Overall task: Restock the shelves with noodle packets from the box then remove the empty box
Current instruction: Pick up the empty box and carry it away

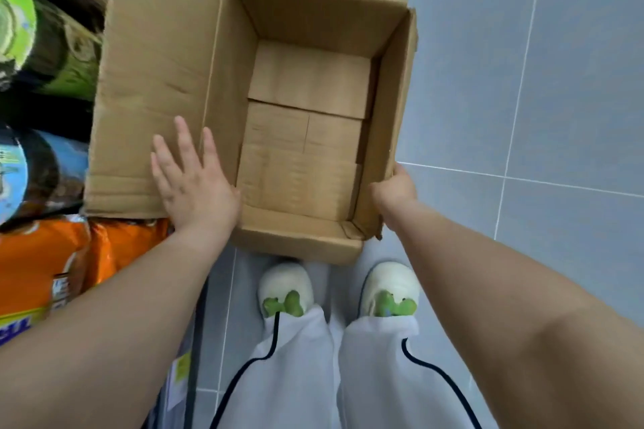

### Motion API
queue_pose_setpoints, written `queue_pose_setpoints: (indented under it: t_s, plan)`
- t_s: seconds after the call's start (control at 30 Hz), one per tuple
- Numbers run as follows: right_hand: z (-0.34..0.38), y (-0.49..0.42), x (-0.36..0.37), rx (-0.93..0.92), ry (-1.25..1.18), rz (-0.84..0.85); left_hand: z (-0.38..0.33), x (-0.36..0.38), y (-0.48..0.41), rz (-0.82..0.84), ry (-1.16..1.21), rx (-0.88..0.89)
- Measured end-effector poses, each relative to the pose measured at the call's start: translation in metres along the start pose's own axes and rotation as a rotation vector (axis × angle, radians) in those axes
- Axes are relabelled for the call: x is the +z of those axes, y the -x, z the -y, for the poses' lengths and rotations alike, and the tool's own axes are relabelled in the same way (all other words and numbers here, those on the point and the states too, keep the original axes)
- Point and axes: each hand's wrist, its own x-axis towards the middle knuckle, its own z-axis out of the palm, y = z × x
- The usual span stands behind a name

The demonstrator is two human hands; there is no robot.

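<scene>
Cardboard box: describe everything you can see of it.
The cardboard box is brown corrugated card, open-topped and empty; only its folded bottom flaps show inside. Its left flap is splayed outward over shelf goods. The near right corner looks ragged. The left hand lies flat on that flap; the right hand grips the right wall. It stands before the shoes.

Readable text: none | orange packets (38, 261): small label (61, 289) and white letters on blue band (14, 328), both blurred | green cup lid (15, 21), blue cup lid (10, 178): print smeared | yellow shelf tag (181, 367): illegible
</scene>
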Motion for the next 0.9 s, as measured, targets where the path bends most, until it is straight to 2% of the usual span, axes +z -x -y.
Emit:
queue_pose_setpoints:
  t_s: [0.1, 0.37, 0.53, 0.9]
  plan:
    - [0.003, 0.011, -0.014, -0.018, -0.068, 0.091, -0.005, -0.013, -0.001, 0.027, 0.003, -0.070]
    - [-0.010, 0.100, -0.120, 0.099, -0.238, 0.093, -0.023, -0.096, 0.033, 0.153, 0.068, -0.128]
    - [-0.007, 0.183, -0.196, 0.122, -0.351, 0.095, -0.035, -0.187, 0.072, 0.196, 0.245, 0.000]
    - [0.040, 0.350, -0.373, 0.074, -0.525, -0.064, -0.073, -0.407, 0.163, 0.279, 0.479, 0.208]
